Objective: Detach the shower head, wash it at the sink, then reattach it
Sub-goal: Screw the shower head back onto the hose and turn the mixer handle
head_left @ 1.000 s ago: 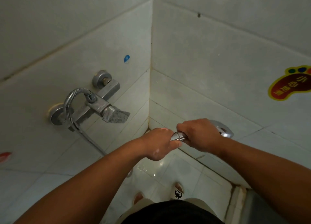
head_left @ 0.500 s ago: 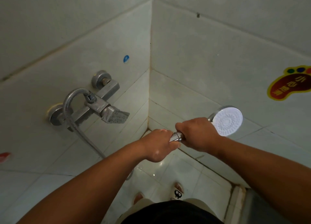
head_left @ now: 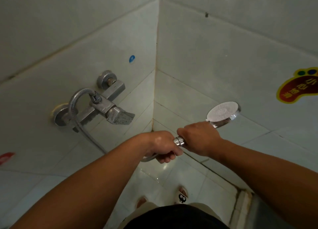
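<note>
Chrome mixer tap (head_left: pixel 106 105) on left tiled wall (head_left: pixel 51 39), up-left of left hand (head_left: pixel 160 145). Blue round sticker (head_left: pixel 132 59) above tap. Foot-shaped red-yellow sticker (head_left: pixel 299 87) on right wall (head_left: pixel 223 48), up-right of right hand (head_left: pixel 199 139). Red sticker (head_left: pixel 6 157) far left. Slipper with cartoon face (head_left: pixel 181 197) on floor (head_left: pixel 189 177), below both hands.

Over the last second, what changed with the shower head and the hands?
The round chrome shower head twisted about its handle: edge-on a second ago, its white spray face now shows. The left hand rolled slightly, fingers now visible under the flexible metal hose. Unchanged: right hand grips the handle, left hand grips the hose end; chrome wall mixer tap untouched.
</note>
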Tool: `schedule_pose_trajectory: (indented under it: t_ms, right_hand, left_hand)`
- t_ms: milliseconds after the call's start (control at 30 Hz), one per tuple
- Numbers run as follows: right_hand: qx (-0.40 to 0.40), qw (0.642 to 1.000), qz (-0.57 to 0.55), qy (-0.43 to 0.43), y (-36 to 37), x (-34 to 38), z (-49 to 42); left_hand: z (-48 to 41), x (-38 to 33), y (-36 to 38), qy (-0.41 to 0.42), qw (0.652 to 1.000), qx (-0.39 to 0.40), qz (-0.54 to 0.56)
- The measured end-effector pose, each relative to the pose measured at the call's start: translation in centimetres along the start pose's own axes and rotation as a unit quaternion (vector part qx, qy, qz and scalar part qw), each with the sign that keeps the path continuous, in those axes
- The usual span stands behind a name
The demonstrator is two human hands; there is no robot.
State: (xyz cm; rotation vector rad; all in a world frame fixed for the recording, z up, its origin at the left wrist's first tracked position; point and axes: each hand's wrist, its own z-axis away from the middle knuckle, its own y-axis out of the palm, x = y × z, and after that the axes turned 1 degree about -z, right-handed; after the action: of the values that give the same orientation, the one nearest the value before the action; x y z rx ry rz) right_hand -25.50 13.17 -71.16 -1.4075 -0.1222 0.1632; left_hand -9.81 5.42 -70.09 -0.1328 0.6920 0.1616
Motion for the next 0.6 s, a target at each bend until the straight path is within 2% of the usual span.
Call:
schedule_pose_trajectory:
  t_ms: [67,133,200,267,333,400,467,500,533,600]
  right_hand:
    - [0.047,0.998,0.027,0.024,-0.9,0.2,-0.5]
    - [0.049,0.997,0.053,0.027,-1.1,0.3,-0.7]
    - [0.07,0.995,0.051,0.04,-0.9,0.4,-0.7]
    - [0.163,0.983,-0.004,0.079,-1.0,0.4,-1.0]
    - [0.27,0.953,-0.095,0.103,-1.0,0.2,-1.5]
    - [0.324,0.927,-0.156,0.107,-1.0,-0.1,-2.0]
    - [0.302,0.931,-0.171,0.113,-0.8,-0.2,-1.8]
    - [0.266,0.945,-0.15,0.113,-0.5,-0.2,-1.5]
    - [0.206,0.967,-0.103,0.109,0.0,0.0,-1.1]
    - [0.023,0.997,0.024,0.064,1.8,0.5,-0.3]
  left_hand:
    - [-0.6,-0.9,1.0,-0.015,0.988,-0.082,-0.127]
    - [-1.4,-0.8,2.0,0.001,0.948,-0.171,-0.268]
    - [-2.1,0.2,2.7,0.013,0.927,-0.24,-0.289]
    - [-2.5,1.2,3.3,0.015,0.914,-0.297,-0.275]
    - [-2.8,1.8,3.8,0.031,0.893,-0.33,-0.305]
    - [-2.7,2.0,4.2,0.059,0.864,-0.354,-0.354]
    - [-2.8,2.3,4.2,0.08,0.847,-0.37,-0.373]
    - [-2.8,2.4,3.9,0.079,0.855,-0.365,-0.36]
    - [-2.7,2.4,3.5,0.076,0.871,-0.348,-0.337]
    - [-2.5,2.3,2.4,0.069,0.906,-0.289,-0.302]
